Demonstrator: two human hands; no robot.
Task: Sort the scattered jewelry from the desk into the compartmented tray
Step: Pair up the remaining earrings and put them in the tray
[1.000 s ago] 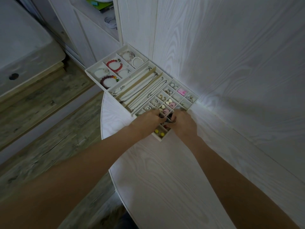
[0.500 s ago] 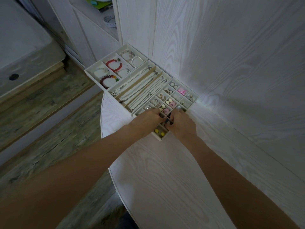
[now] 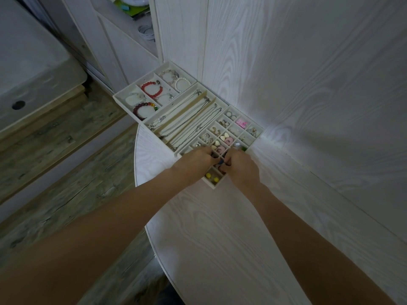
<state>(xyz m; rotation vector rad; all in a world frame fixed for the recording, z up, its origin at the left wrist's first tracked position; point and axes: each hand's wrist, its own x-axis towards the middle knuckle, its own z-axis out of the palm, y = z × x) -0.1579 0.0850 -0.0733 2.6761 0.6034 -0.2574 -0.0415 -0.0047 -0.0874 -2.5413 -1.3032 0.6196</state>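
A: What is nearest to the camera?

B: Two bare forearms reach forward over the white desk [image 3: 220,249]; its rounded edge hangs over a wood floor [image 3: 66,172] on the left side

A: And the hands?

B: Both hands meet over the near corner of the tray [image 3: 211,186]; the left hand [image 3: 193,160] has the fingers curled down, the right hand [image 3: 241,167] also, and the fingertips come together over the small cells; between them a small blue piece [image 3: 221,162] shows, it seems pinched, but which hand holds it I cannot tell

A: What lies just under the hands?

B: In the nearest cell there are yellow beads [image 3: 212,177]; a reddish ring [image 3: 219,167] sits in the next cell, just beside the right thumb

A: And further?

B: Behind the hands the small cells hold pink pieces [image 3: 224,145], cream hearts [image 3: 221,138] and little metal earrings [image 3: 208,138]; one far cell has a bright pink item [image 3: 241,123]; to the left of these, long slots hold chains [image 3: 189,119] stretched out side by side

A: The far end?

B: Three bigger cells with bracelets; a red bracelet [image 3: 152,89], a dark mixed one [image 3: 144,108], a pearl one [image 3: 182,83]; this end of the tray sticks out past the desk edge; behind, a white cabinet [image 3: 114,51] and a wall [image 3: 286,62]
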